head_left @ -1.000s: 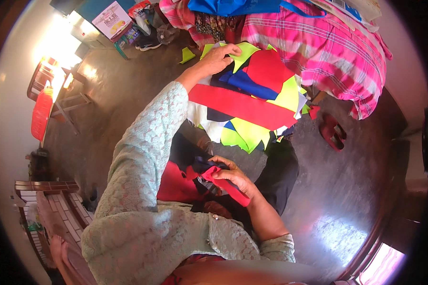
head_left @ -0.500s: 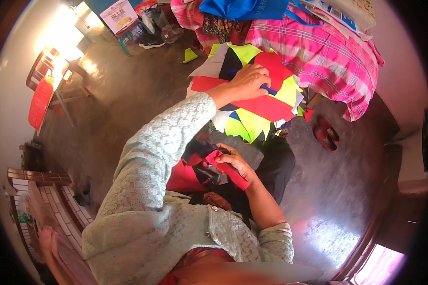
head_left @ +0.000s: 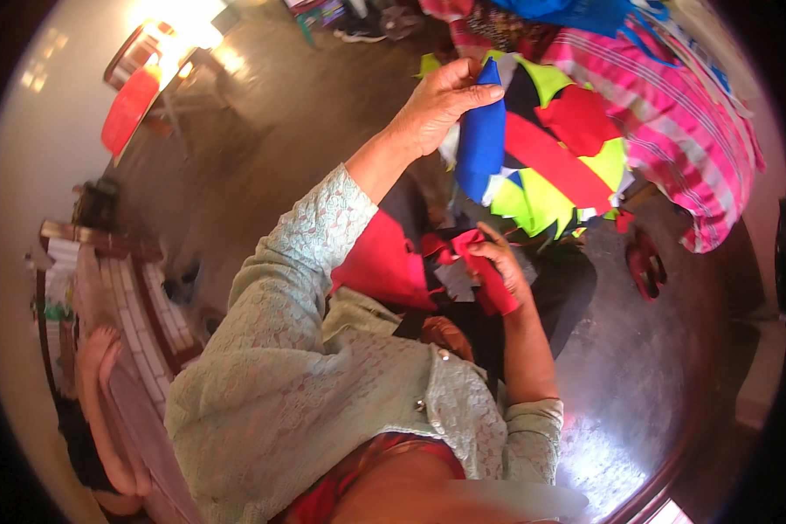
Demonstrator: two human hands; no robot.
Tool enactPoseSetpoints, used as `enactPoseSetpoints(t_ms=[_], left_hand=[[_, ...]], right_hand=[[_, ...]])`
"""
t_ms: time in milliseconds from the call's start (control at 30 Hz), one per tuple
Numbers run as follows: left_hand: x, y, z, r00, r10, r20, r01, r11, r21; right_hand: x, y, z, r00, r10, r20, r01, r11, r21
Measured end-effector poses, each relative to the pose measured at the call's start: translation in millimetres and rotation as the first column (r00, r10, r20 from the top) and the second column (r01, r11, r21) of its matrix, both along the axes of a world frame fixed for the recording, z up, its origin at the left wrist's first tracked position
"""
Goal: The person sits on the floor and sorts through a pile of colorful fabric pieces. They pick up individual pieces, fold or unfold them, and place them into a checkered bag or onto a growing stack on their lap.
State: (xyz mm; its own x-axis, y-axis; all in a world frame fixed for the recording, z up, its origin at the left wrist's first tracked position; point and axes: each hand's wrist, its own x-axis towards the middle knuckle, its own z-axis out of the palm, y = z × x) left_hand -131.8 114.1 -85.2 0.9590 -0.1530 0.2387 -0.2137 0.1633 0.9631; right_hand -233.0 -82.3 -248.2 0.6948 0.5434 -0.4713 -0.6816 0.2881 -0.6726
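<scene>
A long blue piece of fabric (head_left: pixel 482 148) hangs from my left hand (head_left: pixel 437 106), pinched near its top between thumb and fingers. Beneath and beside it lies a pile of cut fabric pieces (head_left: pixel 533 208) in neon yellow, red, black and grey. Lower, close to my lap, my right hand (head_left: pixel 503 264) is closed around a folded red fabric strip (head_left: pixel 498 290). Some dark and red pieces bunch up by its fingertips. A larger red and black cloth (head_left: pixel 380 262) rests across my lap, partly covered by my left sleeve.
Pink plaid cloth (head_left: pixel 646 131) drapes down behind and right of the pile, with a blue bag (head_left: pixel 576 13) on top. A dark red sandal (head_left: pixel 644 266) lies on the floor at right. Another person's legs (head_left: pixel 100 402) rest on a bench at left.
My left hand has lifted the blue fabric off the pile and brought it up and left of it. My right hand keeps the red strip. The whole view has shifted.
</scene>
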Motion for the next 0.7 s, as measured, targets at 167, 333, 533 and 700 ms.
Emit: enactPoseSetpoints(t_ms=[167,333,533,700], left_hand=[[-56,59,-10,0.985,0.096,0.142,-0.115,0.985,0.128],[-121,99,-77,0.914,0.17,0.368,-0.351,0.787,0.508],[-184,95,-143,0.889,0.186,0.418,-0.443,0.577,0.686],[-193,98,-143,0.892,0.303,0.335,-0.451,0.639,0.624]], right_hand=[[0,-3,-7,0.999,-0.017,0.03,0.017,1.0,0.005],[2,-2,-8,0.997,-0.072,0.021,0.07,0.995,0.073],[0,0,-15,0.999,-0.053,0.005,0.052,0.996,0.079],[-1,7,3,1.0,0.027,0.013,-0.028,0.998,0.059]])
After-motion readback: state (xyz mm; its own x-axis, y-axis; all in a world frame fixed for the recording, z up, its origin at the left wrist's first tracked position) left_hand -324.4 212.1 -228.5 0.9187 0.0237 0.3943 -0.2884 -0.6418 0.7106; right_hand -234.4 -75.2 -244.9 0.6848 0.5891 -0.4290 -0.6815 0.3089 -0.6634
